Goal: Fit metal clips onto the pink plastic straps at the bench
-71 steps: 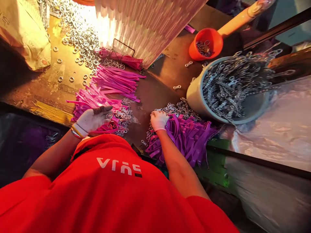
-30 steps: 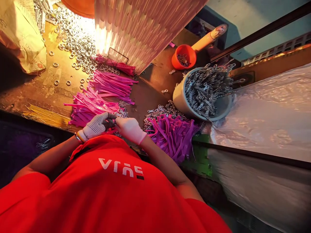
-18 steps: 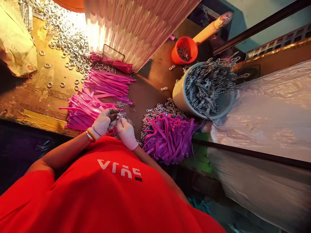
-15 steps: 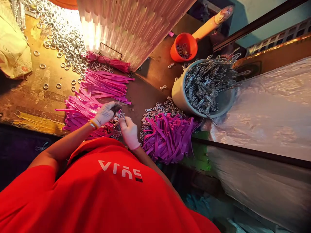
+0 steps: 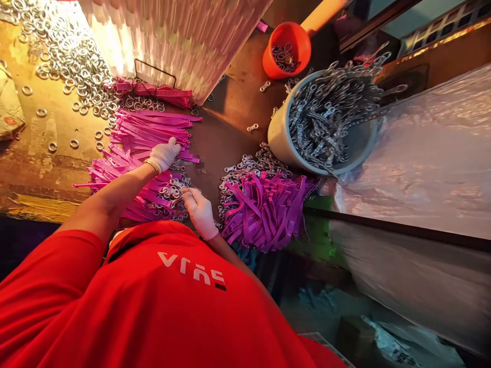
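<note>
Left hand point(image 5: 164, 155) gloved, palm down and loosely curled on the laid-out pink straps point(image 5: 153, 130); grip not discernible. Right hand point(image 5: 199, 210) gloved, fingers pinched at metal rings point(image 5: 172, 191) just beside the straps, presumably kept close for fitting. Grey tub point(image 5: 280, 140) of metal clips well apart.

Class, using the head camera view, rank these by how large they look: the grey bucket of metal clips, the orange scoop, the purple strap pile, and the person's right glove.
1. Grey bucket and purple strap pile: look alike in size, so unranked.
2. Orange scoop, though its handle runs out of frame.
3. Right glove.
</note>
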The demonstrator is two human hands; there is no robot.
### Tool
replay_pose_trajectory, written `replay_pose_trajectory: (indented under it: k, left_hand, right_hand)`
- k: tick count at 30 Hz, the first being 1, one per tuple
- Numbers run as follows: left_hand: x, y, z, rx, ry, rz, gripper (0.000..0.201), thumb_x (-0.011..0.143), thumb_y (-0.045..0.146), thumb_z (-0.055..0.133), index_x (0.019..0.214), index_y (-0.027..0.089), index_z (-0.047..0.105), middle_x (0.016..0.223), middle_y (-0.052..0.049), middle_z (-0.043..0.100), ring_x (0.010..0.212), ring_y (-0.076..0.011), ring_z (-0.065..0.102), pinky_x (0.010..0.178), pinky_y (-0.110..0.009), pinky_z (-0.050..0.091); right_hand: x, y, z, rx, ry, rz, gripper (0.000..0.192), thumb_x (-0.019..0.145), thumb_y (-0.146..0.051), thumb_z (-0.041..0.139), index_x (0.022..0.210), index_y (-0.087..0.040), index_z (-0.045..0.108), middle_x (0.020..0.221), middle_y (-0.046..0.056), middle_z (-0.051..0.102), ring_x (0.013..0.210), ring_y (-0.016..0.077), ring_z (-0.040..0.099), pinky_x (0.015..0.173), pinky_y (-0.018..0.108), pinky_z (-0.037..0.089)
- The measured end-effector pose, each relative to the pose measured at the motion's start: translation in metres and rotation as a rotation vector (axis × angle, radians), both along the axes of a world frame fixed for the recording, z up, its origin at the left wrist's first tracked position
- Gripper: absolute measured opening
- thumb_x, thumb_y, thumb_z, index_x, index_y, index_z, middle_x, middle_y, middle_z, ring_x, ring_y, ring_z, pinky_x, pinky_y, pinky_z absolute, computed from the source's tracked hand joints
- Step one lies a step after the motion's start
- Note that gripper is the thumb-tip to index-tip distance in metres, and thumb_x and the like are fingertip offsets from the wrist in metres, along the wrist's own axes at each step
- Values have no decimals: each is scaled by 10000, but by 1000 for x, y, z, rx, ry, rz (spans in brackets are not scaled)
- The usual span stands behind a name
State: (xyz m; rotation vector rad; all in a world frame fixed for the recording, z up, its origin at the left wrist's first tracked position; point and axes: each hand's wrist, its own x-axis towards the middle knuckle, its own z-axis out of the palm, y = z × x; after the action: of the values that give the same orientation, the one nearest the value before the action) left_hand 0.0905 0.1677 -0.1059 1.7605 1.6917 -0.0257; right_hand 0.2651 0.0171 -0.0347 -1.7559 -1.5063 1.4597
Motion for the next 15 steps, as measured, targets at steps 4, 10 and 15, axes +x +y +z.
replay_pose_trajectory:
  k: [4, 10, 15]
  left_hand:
    - [-11, -13, 15, 84, -188, 177, 198, 902, 160, 599, 1090, 128, 653, 1071, -157, 683, 891, -237, 667, 733, -302, 455]
    - [-46, -83, 66, -103, -786, 381, 181, 945, 311, 564, 894, 148, 624, 671, -25, 609, 449, -96, 469, 447, -225, 347]
    - [-57, -145, 103, -192, -941, 495, 258, 876, 341, 642, 702, 165, 566, 507, 17, 482, 411, -77, 399, 401, -210, 269]
  right_hand:
    - [-1, 16, 7, 113, -64, 71, 426, 996, -447, 435, 1209, -176, 686, 1035, 55, 754, 917, 191, 661, 873, 289, 493]
    - [-17, 37, 25, 314, -177, 297, 366, 1035, -321, 420, 1267, -186, 669, 1238, 79, 747, 1118, 199, 671, 983, 280, 476]
    - [-45, 31, 56, 404, -566, 631, 386, 1060, -253, 370, 1307, -170, 655, 1186, 121, 753, 1038, 225, 683, 879, 291, 440]
